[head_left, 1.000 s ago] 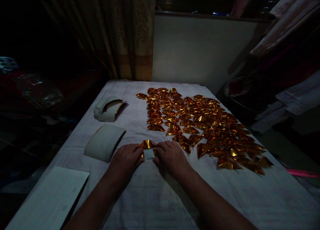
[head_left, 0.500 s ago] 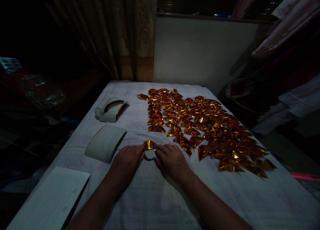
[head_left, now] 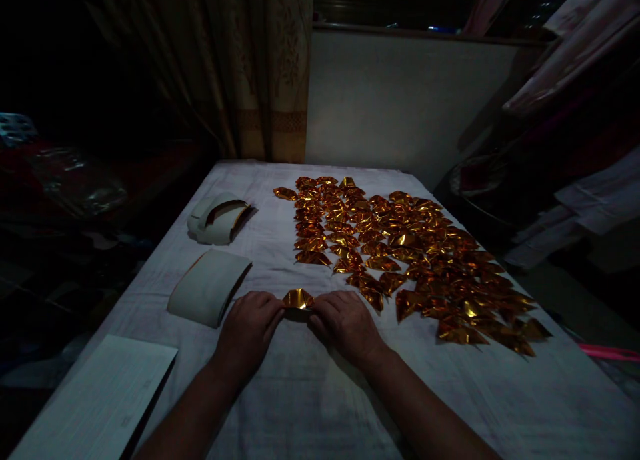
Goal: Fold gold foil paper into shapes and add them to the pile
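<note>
Between my two hands is a small gold foil paper ingot (head_left: 299,299), its ends pinched at either side. My left hand (head_left: 253,321) grips the left end between thumb and fingers. The right end is held the same way by my right hand (head_left: 345,323). Just beyond and to the right, several finished-looking gold foil ingots (head_left: 380,263) lie in rows and heaps on the white cloth. Left of my left hand rests a curved stack of pale paper sheets (head_left: 210,288).
Another curled paper stack (head_left: 215,220) lies farther back on the left. A flat white pad or stack (head_left: 100,397) is at the near left of the cloth-covered table (head_left: 300,407). Behind the table stand a curtain (head_left: 255,67) and a pale wall (head_left: 400,100); clothes hang at the right.
The foil piece between my hands has gone from an open loop with its pale inside showing to a flatter, closed shape. My hands have stayed nearly in place.
</note>
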Demonstrator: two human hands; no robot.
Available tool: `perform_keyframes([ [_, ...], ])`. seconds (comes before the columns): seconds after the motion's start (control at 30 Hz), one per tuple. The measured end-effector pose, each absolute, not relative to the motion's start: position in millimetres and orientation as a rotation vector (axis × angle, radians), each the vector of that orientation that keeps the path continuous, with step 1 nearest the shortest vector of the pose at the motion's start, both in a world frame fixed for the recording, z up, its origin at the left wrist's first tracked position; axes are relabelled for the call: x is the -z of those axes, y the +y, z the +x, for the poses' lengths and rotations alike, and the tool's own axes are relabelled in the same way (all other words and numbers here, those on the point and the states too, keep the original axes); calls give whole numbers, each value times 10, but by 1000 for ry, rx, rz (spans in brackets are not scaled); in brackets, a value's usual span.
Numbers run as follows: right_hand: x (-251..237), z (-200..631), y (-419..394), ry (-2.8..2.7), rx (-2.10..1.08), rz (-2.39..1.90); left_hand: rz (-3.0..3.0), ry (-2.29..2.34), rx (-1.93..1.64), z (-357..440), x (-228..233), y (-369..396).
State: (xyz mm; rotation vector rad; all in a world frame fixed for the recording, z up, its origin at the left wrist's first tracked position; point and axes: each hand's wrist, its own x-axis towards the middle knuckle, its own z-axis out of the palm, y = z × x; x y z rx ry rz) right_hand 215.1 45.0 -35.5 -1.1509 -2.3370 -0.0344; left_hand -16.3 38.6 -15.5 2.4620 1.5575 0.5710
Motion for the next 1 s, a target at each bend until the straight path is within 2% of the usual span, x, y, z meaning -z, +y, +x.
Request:
perform_keyframes([
  [0.23, 328, 2116, 567, -2266, -212, -1402, 2382, 1649, -570, -146, 158, 390],
  [0.67, 380, 1897, 574, -2127, -18, -1633, 2446, 1863, -475, -31, 108, 424],
  [1.0, 375, 1858, 615, -2075, -61, -1744, 2434, 1862, -443, -20, 109, 430],
])
